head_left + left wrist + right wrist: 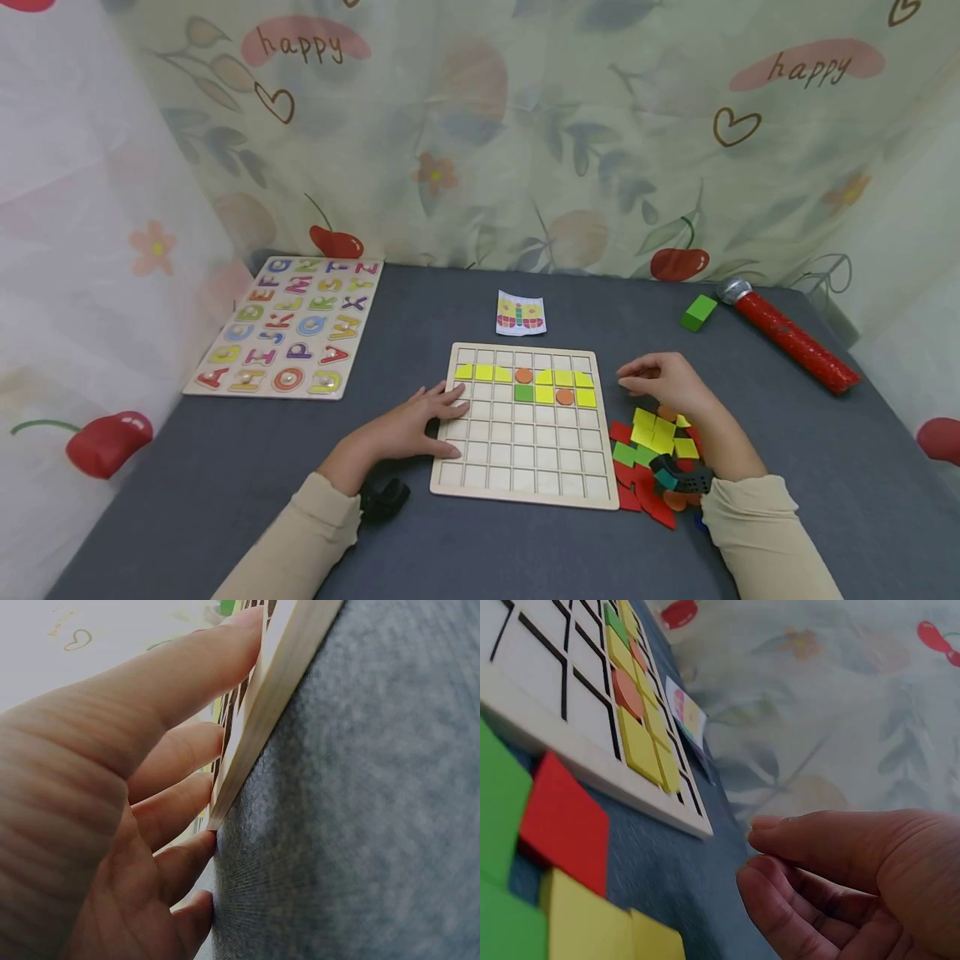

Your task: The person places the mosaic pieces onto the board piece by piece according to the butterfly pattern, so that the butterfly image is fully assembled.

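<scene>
A wooden grid board [525, 450] lies on the dark table, with yellow, orange and green pieces in its second and third rows. My left hand [408, 425] rests on the board's left edge, fingers spread; in the left wrist view the thumb and fingertips touch the board's side [259, 712]. My right hand [671, 385] hovers right of the board, above and behind a pile of loose pieces [652, 433] in red, yellow, green and orange. In the right wrist view that hand [832, 877] has bent fingers, with the thumb near the forefinger and no piece visible between them.
A small picture card [521, 314] with a butterfly pattern lies behind the board. At the back left is an alphabet board [258, 333]. A green block [699, 312] and a red microphone [795, 337] lie at the back right. A patterned curtain stands behind the table.
</scene>
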Demonstrator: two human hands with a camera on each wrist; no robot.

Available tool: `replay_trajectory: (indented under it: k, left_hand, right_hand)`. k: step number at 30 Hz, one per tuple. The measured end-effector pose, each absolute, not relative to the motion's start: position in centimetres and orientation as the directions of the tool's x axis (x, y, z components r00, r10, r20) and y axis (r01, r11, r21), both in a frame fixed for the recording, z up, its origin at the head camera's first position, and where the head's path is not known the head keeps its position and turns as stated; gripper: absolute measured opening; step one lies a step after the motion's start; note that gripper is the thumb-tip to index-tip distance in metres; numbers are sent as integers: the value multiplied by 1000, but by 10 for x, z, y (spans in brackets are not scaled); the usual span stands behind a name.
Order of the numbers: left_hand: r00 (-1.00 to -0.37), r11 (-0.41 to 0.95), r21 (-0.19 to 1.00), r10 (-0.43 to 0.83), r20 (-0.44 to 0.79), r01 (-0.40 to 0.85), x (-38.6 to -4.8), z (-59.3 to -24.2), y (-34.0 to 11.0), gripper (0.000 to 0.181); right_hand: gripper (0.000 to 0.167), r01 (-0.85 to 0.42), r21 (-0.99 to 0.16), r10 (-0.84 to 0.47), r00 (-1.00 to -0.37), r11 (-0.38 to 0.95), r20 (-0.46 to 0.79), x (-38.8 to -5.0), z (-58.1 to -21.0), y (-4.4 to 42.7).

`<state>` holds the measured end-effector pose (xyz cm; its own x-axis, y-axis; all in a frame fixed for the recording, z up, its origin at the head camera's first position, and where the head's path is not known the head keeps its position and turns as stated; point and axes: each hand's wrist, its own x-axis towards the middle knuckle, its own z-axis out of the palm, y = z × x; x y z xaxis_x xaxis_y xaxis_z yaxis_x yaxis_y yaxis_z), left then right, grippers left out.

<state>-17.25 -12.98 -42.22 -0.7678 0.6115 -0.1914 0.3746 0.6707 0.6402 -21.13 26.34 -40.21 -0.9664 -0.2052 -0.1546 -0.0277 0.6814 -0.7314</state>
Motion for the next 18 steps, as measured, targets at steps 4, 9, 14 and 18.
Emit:
replay_trajectory:
  k: [4, 9, 14, 18]
  left_hand:
    - [-768, 671, 642, 610, -194, 371, -172, -421, -130, 73]
    - [-769, 672, 639, 610, -190, 375, -173, -422, -130, 74]
    - [-767, 670, 639, 613, -189, 378, -174, -423, -130, 74]
    - [-766, 667, 642, 614, -188, 377, -174, -424, -130, 74]
  right_hand:
    - [33, 21, -733, -153, -974, 680, -170, -208, -401, 277]
    - [37, 51, -728, -126, -975, 683, -186, -201, -400, 290]
    - [38, 43, -718, -144, -970, 695, -198, -194, -400, 298]
    - [38, 34, -740, -192, -957, 672, -218, -188, -403, 302]
